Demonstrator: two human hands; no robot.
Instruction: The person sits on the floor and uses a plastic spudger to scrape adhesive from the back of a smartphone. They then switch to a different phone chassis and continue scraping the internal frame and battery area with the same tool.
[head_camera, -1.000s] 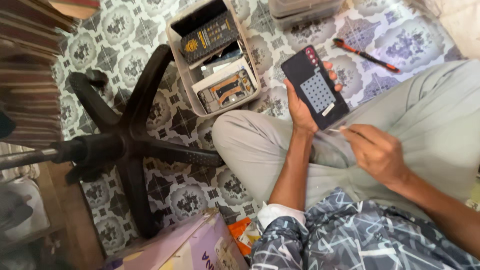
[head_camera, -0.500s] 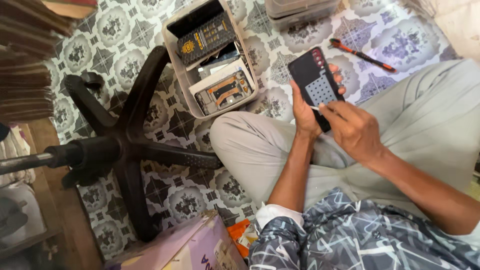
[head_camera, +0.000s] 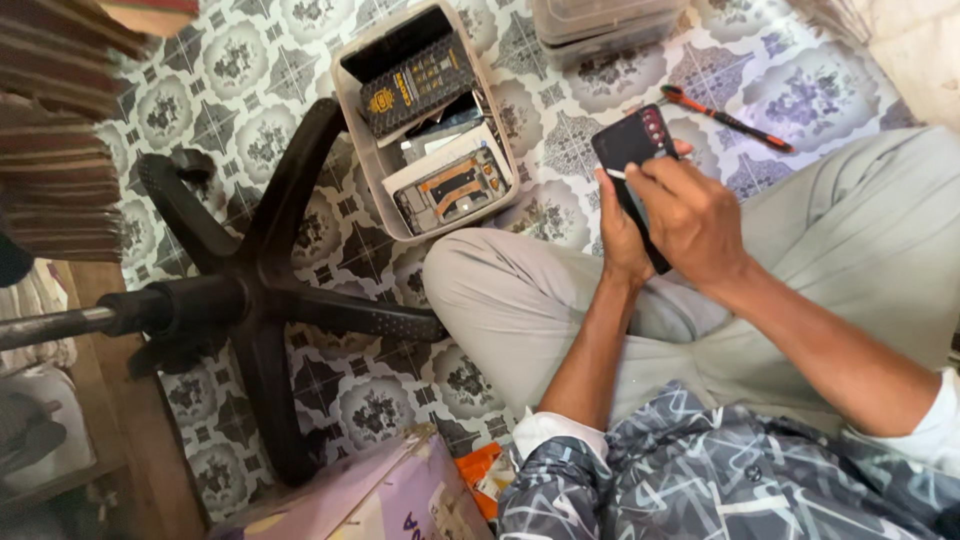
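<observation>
Head view: we sit cross-legged on patterned floor tiles (head_camera: 250, 60), both hands up over the lap. Our left hand (head_camera: 622, 235) is wrapped around the lower half of a black phone (head_camera: 632, 150), fingers closed on its edges, thumb side toward us. Phone's long axis runs roughly 11 to 5 o'clock, camera end pointing away to 11, lower end buried in the palm. Our right hand (head_camera: 695, 215) sits over the phone from 4 o'clock, covering its lower part; fingers are curled with a thin white sliver (head_camera: 617, 174) at the fingertips against the phone's left edge. We cannot tell if the right hand pinches that sliver or only presses on it.

Key relation: the phone lies just at 10 o'clock of the right fingertips, touching; the left hand carries it, the right works on it.

Around: open grey plastic bin (head_camera: 352, 110) of phone parts at 10 o'clock of the hands, well apart. Orange-handled screwdriver (head_camera: 725, 117) on the floor at 1 o'clock, near. Black chair base (head_camera: 260, 290) at 9 o'clock. Purple cardboard box (head_camera: 370, 495) at 7 o'clock.
</observation>
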